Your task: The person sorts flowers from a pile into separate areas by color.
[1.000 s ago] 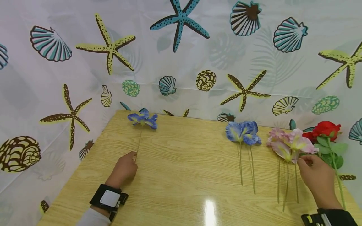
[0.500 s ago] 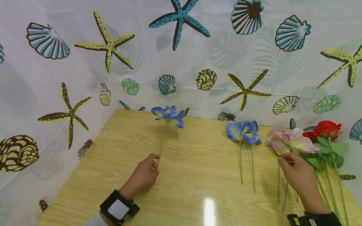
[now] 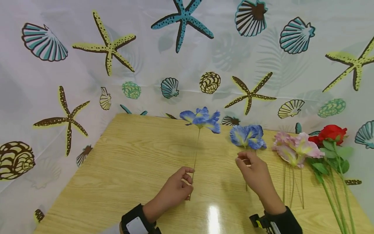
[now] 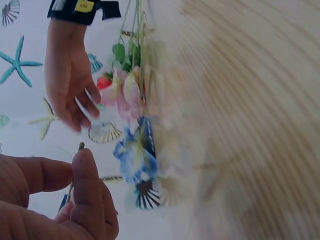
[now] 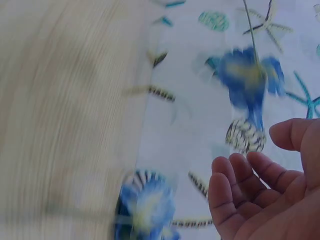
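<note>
My left hand [image 3: 185,178] pinches the thin stem of a blue flower [image 3: 201,117] between thumb and fingers and holds it upright above the middle of the wooden table [image 3: 128,156]. The left wrist view shows the thumb [image 4: 88,186] pressed on that stem. My right hand [image 3: 244,161] hovers just in front of a pair of blue flowers [image 3: 247,136] that lie on the table, above their stems. In the right wrist view its fingers [image 5: 235,180] are loosely spread and hold nothing, with the held blue flower [image 5: 248,75] beyond them.
Pink flowers [image 3: 294,148] lie right of the blue pair. A red rose [image 3: 331,133] with green leaves and long stems lies at the far right edge. A curtain printed with shells and starfish [image 3: 187,48] walls the table behind and at the left.
My left hand has carried the blue flower from the table's far left to its middle, raised upright. My right hand has left the pink flowers and moved left to the blue pair.
</note>
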A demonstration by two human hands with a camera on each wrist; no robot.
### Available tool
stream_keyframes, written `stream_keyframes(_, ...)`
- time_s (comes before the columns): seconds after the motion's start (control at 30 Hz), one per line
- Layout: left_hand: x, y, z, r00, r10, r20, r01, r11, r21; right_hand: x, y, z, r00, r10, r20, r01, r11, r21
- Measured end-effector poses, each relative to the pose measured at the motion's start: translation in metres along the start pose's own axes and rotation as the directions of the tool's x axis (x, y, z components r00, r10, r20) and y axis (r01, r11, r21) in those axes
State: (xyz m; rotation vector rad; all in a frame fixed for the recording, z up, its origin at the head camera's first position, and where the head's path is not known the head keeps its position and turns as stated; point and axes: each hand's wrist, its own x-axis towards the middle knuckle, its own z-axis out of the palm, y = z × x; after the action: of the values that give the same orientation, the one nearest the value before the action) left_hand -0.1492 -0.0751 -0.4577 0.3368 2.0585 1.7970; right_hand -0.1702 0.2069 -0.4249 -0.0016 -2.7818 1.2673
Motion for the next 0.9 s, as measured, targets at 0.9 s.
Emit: stream_keyframes(0.9, -0.003, -0.011, 0.055, 0.985, 0.17, 0.004, -0.167, 0.962, 0.216, -0.008, -0.028, 0.032, 0.998, 0.064, 0.008, -0.064, 0.97, 0.236)
